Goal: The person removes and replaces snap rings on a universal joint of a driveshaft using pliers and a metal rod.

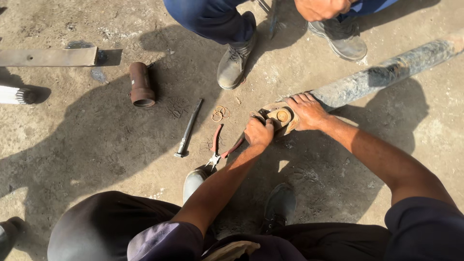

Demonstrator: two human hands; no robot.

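Left hand (258, 133): I see it fisted at the shaft's yoke end (280, 117) — what it grips I cannot tell.
Right hand (305, 111): fingers curled over the yoke, holding it.
Shaft (382, 76): on the concrete, running up-right.
Pliers (220, 147): red-handled — beside my left hand.

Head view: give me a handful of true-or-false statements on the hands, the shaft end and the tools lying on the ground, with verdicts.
1. Both hands rest on the yoke end of the long shaft. True: the left hand and right hand are both on it.
2. The red-handled pliers are held in the left hand. False: they lie on the ground just left of that hand.
3. A dark metal punch lies on the ground left of the pliers. True.
4. The rusty cylindrical sleeve stands on the shaft. False: it lies on the ground, far left of the shaft.
5. Small rings lie on the ground near another person's boot. True.
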